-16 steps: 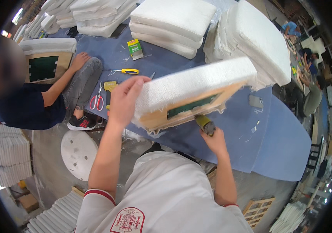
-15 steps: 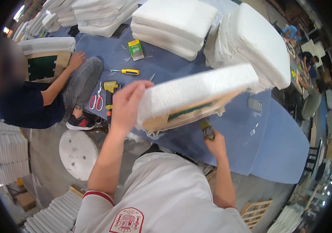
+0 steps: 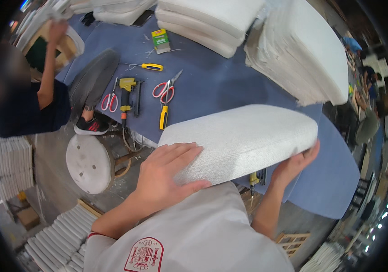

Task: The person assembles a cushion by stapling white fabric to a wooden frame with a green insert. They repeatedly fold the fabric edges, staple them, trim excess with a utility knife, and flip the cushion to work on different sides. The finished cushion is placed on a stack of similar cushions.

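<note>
A white padded seat cushion (image 3: 244,136) is held tilted over the near edge of the table, with its fabric side facing up. My left hand (image 3: 169,170) is pressed on its near left corner, thumb and fingers spread over the fabric. My right hand (image 3: 296,165) grips the right end, its fingers curled around the edge. Below the cushion, a staple gun (image 3: 254,179) shows only in part, close to my right hand. The underside of the cushion is hidden.
On the blue table (image 3: 207,86) lie red-handled scissors (image 3: 164,92), a yellow screwdriver (image 3: 163,118), another staple gun (image 3: 126,93) and a small green box (image 3: 160,41). Stacked cushions (image 3: 303,50) stand behind. A co-worker (image 3: 44,95) sits at left, near a round stool (image 3: 87,163).
The cushion has turned over, hiding its wooden underside, and come nearer to me. My right hand has let go of the staple gun and taken the cushion's right end. Scissors and a screwdriver are uncovered.
</note>
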Motion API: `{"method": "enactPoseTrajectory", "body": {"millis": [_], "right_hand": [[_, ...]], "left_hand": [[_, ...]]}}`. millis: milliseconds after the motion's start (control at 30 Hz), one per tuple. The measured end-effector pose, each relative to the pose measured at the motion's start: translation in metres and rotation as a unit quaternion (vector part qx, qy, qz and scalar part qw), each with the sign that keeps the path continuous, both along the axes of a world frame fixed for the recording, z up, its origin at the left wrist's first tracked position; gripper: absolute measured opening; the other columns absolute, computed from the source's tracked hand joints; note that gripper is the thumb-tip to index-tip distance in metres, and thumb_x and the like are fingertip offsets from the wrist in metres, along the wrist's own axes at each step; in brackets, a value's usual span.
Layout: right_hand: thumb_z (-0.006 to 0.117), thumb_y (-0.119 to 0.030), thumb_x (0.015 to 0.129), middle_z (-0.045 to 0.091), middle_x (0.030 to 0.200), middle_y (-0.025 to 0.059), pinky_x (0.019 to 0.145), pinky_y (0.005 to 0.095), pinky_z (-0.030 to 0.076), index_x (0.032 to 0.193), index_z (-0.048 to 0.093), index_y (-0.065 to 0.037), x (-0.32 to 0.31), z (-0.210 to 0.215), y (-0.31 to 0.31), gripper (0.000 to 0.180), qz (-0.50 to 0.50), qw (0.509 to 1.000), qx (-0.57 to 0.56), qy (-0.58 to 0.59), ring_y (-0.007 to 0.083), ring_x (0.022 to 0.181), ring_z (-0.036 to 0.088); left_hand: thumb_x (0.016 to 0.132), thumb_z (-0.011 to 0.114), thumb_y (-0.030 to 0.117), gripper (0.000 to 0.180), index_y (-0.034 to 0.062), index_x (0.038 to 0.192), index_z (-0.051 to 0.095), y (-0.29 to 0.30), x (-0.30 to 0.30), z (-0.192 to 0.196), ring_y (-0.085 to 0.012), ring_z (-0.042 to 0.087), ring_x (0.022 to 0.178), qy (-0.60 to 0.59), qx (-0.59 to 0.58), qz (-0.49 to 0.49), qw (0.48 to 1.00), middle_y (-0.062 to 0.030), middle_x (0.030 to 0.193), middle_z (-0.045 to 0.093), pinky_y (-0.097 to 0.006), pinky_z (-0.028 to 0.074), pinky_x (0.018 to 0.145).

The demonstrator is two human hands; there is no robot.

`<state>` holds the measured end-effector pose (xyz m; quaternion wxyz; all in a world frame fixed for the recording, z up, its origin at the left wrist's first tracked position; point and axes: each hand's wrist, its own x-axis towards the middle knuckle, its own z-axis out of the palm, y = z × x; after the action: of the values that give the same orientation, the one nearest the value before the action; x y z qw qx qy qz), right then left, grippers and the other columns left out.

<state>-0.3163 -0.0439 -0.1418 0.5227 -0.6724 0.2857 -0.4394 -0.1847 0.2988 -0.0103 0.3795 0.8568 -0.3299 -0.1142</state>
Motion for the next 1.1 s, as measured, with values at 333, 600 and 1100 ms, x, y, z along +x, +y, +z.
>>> {"method": "enactPoseTrajectory", "body": {"millis": [333, 600, 1100], "right_hand": [[0.093, -0.065, 0.092, 0.04, 0.169, 0.0175, 0.132, 0.0506, 0.036, 0.177, 0.029, -0.007, 0.018, 0.015, -0.002, 0.121, 0.001, 0.999, 0.035, -0.027, 0.0345, 0.159, 0.043], [0.103, -0.05, 0.087, 0.043, 0.166, 0.015, 0.129, 0.0502, 0.04, 0.175, 0.033, -0.012, 0.013, 0.019, -0.005, 0.119, -0.005, 0.995, 0.09, -0.052, 0.0318, 0.155, 0.047], [0.105, -0.042, 0.085, 0.046, 0.163, 0.0133, 0.126, 0.0487, 0.045, 0.171, 0.039, -0.013, 0.015, 0.016, -0.005, 0.113, 0.009, 0.99, 0.118, -0.074, 0.0279, 0.153, 0.05]], "left_hand": [[0.097, 0.09, 0.029, 0.056, -0.0018, 0.141, 0.077, -0.019, 0.005, 0.008, -0.041, 0.081, 0.116, 0.027, 0.064, -0.022, 0.997, -0.024, 0.129, 0.083, -0.044, 0.064, 0.099], [0.096, 0.09, 0.039, 0.066, -0.0087, 0.138, 0.075, -0.095, 0.011, 0.022, -0.0436, 0.081, 0.105, -0.146, 0.157, -0.168, 0.962, -0.0284, 0.114, 0.082, -0.048, 0.064, 0.092], [0.102, 0.082, 0.029, 0.061, 0.0017, 0.155, 0.072, -0.105, 0.009, 0.018, -0.0409, 0.082, 0.092, -0.055, 0.139, -0.143, 0.978, -0.025, 0.112, 0.084, -0.042, 0.062, 0.085]]}}
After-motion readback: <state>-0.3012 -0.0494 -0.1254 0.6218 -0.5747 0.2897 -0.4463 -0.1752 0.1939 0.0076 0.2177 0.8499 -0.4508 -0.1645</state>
